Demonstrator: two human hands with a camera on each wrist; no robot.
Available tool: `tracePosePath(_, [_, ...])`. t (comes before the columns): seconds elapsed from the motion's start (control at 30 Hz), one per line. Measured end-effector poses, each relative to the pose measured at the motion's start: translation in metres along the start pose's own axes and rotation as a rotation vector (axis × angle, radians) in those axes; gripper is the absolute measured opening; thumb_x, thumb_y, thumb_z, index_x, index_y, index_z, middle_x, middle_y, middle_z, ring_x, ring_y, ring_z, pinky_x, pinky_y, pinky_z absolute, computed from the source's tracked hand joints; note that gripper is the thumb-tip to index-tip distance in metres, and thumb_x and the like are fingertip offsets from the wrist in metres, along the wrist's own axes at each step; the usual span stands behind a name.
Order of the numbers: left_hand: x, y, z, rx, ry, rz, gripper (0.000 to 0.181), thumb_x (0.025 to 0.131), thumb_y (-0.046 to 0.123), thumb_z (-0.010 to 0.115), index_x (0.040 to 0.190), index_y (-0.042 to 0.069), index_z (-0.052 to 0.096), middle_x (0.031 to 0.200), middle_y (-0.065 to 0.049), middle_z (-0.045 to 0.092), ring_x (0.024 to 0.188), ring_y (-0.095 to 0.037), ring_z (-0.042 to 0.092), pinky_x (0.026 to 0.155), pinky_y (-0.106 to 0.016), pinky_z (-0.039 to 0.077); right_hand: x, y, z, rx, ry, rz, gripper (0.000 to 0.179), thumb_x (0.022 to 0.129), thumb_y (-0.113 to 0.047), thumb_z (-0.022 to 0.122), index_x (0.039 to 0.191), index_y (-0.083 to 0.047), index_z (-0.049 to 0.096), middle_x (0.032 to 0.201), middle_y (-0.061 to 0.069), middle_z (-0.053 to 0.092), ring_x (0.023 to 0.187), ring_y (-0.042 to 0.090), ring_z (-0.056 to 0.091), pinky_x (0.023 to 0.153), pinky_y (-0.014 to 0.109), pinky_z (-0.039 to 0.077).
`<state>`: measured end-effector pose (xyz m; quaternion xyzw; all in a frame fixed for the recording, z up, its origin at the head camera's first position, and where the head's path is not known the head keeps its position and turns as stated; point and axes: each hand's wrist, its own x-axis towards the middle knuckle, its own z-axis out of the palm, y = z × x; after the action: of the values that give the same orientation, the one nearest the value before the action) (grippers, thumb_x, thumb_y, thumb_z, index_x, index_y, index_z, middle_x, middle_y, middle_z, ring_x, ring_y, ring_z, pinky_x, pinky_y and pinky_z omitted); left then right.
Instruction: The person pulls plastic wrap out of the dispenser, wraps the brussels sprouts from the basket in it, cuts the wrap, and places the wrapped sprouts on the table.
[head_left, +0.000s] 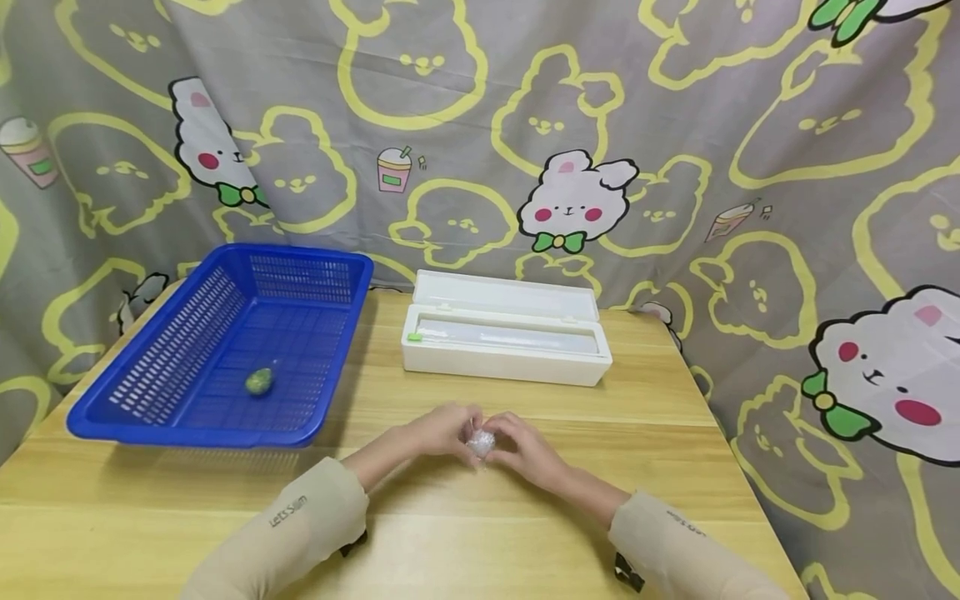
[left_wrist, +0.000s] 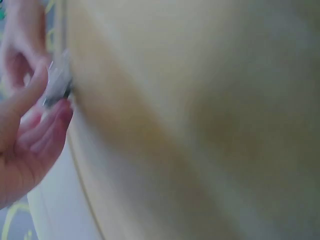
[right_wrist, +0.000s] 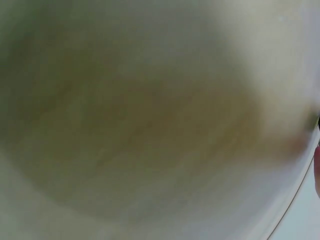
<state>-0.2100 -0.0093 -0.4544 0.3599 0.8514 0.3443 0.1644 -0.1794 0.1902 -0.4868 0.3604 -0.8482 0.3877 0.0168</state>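
A wooden table [head_left: 660, 433] stands against a grey curtain [head_left: 675, 125] printed with yellow and white rabbits. On the table's left side sits a blue basket [head_left: 150, 367], its rim reaching the table's left edge; inside it, near the front, lies one small green ball [head_left: 259, 381]. To the right of the basket, toward the back of the table, a white dispenser box [head_left: 510, 350] lies with its lid open.

In front of the box, near the table's middle, the two hands meet over the tabletop. The left hand [head_left: 446, 431] and the right hand [head_left: 525, 446] both have their fingers curled in around a small wad [head_left: 481, 442] of clear, shiny wrap, pinching it between them just above the wood. Both sleeves are beige.

The left wrist view, blurred, shows the wad [left_wrist: 56, 85] pinched between fingertips [left_wrist: 52, 127] beside the table edge. The right wrist view is a blur of wood and tells nothing of that hand's grip.
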Motion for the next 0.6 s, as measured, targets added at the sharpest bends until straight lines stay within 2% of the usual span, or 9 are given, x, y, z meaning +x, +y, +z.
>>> tracePosePath(0.1, [0.000,-0.001,-0.009,-0.045,-0.019,0.024,0.019,0.074,0.004,0.072,0.087,0.000,0.059,0.082,-0.011,0.066,0.075,-0.018,0.063,0.068,-0.019,0.050,-0.001,0.001,-0.002,-0.010,0.000,-0.017,0.041,0.077,-0.016,0.069,0.113,0.000,0.060,0.114,0.011,0.058,0.104,0.026,0.056,0.090,0.032,0.046])
tracePosePath(0.2, [0.000,-0.001,-0.012,-0.037,-0.012,0.036,0.008,0.076,-0.001,0.068,0.082,0.001,0.063,0.081,-0.009,0.066,0.075,-0.017,0.063,0.069,-0.018,0.049,-0.003,0.001,-0.004,-0.031,-0.001,-0.041,0.041,0.078,-0.014,0.069,0.114,0.003,0.059,0.116,0.015,0.058,0.104,0.028,0.057,0.087,0.032,0.047])
tracePosePath(0.4, [0.005,0.000,-0.008,0.072,0.031,0.058,0.016,0.070,-0.001,0.073,0.069,0.006,0.058,0.068,-0.001,0.061,0.064,-0.008,0.055,0.061,-0.014,0.046,0.000,0.003,-0.002,-0.117,0.064,-0.132,0.033,0.077,-0.010,0.069,0.108,0.001,0.064,0.109,0.015,0.063,0.099,0.028,0.061,0.085,0.033,0.049])
tracePosePath(0.6, [0.006,-0.001,-0.001,0.106,0.064,0.086,0.019,0.071,0.002,0.072,0.066,0.008,0.055,0.063,0.003,0.056,0.058,-0.004,0.047,0.056,-0.014,0.044,0.002,0.007,0.002,-0.087,0.131,-0.162,0.026,0.072,-0.003,0.071,0.097,0.001,0.068,0.097,0.012,0.068,0.088,0.024,0.065,0.080,0.028,0.051])
